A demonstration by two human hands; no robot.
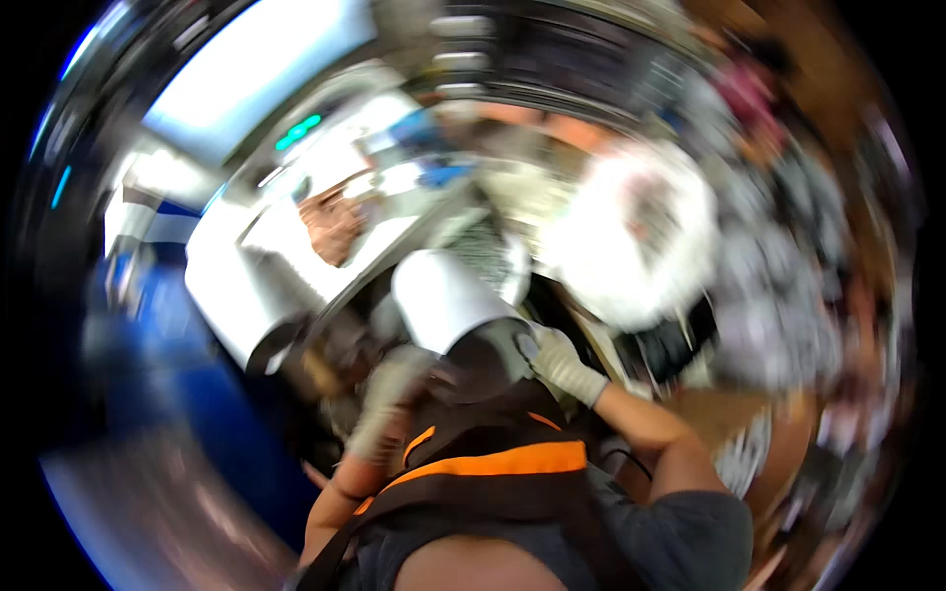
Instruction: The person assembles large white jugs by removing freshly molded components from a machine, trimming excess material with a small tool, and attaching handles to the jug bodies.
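Observation:
A white cylindrical container (pixel 448 295) is tipped in front of my apron, its grey open end facing me. My right hand (pixel 562 362), in a pale knit glove, is closed on the right side of its rim. On the other side, close to the container's left edge, is my gloved left hand (pixel 394 389). Motion smears its fingers, so I cannot make out whether it grips the rim. The container's inside looks dark grey, and its contents do not show.
Ahead to the left stands a white machine table (pixel 379 246) bearing a brown object (pixel 335 225). A round bin with a white plastic liner (pixel 631 286) is ahead right. Blue bins (pixel 177 364) line the left; grey bags (pixel 778 305) pile up right.

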